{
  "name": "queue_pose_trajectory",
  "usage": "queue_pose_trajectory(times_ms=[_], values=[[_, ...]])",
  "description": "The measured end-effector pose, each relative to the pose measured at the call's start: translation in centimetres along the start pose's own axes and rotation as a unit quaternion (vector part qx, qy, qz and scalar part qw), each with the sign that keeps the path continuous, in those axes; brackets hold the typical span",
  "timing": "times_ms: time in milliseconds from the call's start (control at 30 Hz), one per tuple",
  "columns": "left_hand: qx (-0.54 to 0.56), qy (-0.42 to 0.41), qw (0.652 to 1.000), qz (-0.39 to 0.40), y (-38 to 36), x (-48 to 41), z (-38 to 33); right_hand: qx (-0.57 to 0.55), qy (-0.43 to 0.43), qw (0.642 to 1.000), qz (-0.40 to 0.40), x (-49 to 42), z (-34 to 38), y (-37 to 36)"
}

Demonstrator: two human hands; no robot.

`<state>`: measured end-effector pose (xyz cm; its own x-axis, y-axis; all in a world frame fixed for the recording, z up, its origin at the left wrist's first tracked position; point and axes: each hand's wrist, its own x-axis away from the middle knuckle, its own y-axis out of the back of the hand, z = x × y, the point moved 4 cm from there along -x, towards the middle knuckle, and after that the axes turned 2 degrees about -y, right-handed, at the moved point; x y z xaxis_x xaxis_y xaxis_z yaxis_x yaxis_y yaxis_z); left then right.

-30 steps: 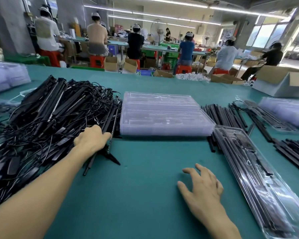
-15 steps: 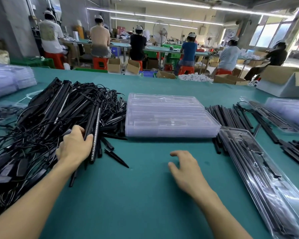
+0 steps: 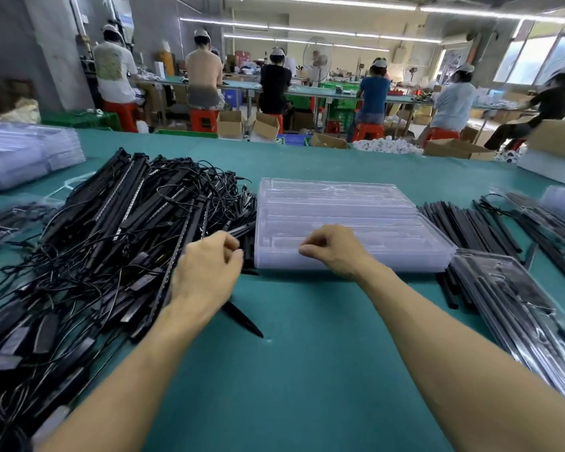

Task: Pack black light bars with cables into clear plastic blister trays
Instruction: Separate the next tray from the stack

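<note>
A big tangled pile of black light bars with cables (image 3: 111,239) covers the left of the green table (image 3: 307,370). A stack of empty clear blister trays (image 3: 340,203) sits in the middle. My left hand (image 3: 206,269) hovers with curled fingers at the pile's right edge, just beside the stack's near left corner; whether it holds anything is hidden. My right hand (image 3: 336,252) pinches the near edge of the top tray. A filled, closed blister tray (image 3: 519,321) lies at the right.
Loose black bars (image 3: 463,230) lie right of the stack, with more filled trays (image 3: 561,216) beyond. Another stack of clear trays (image 3: 20,158) stands at the back left, a cardboard box (image 3: 555,148) at the back right. A pointed black piece (image 3: 245,321) lies near my left wrist. Workers sit behind.
My left hand has left the bars it gripped and moved right toward the tray stack. My right hand has gone forward from the table onto the stack's near edge and curled its fingers.
</note>
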<state>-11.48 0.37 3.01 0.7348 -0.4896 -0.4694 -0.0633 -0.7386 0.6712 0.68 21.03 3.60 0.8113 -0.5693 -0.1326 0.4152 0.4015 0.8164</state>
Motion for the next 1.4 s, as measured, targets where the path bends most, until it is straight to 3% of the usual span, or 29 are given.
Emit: queue_pose_trajectory(times_ms=[100,267,400,767,900,1400], values=[[0.213,0.099,0.970,0.064,-3.6,-1.1,-1.1,-0.012,-0.012,0.999,0.039,-0.6,-0.1,0.4],[0.311,0.175,0.934,0.029,-7.1,-0.8,-0.2,0.097,0.006,0.993,0.067,-1.8,0.7,0.5],[0.305,0.150,0.940,-0.001,-7.4,-0.4,0.0,0.185,0.029,0.981,0.052,-2.0,1.2,0.1],[0.342,0.141,0.929,-0.017,-8.0,-0.5,0.4,0.059,0.078,0.995,0.025,-1.5,2.7,-1.2],[0.350,0.143,0.925,-0.020,-8.0,-0.5,0.6,-0.005,0.053,0.998,0.037,-1.8,2.6,-1.2],[0.386,0.142,0.911,-0.014,-8.0,-0.7,0.8,0.002,0.026,0.994,0.104,-3.0,2.3,-1.0]])
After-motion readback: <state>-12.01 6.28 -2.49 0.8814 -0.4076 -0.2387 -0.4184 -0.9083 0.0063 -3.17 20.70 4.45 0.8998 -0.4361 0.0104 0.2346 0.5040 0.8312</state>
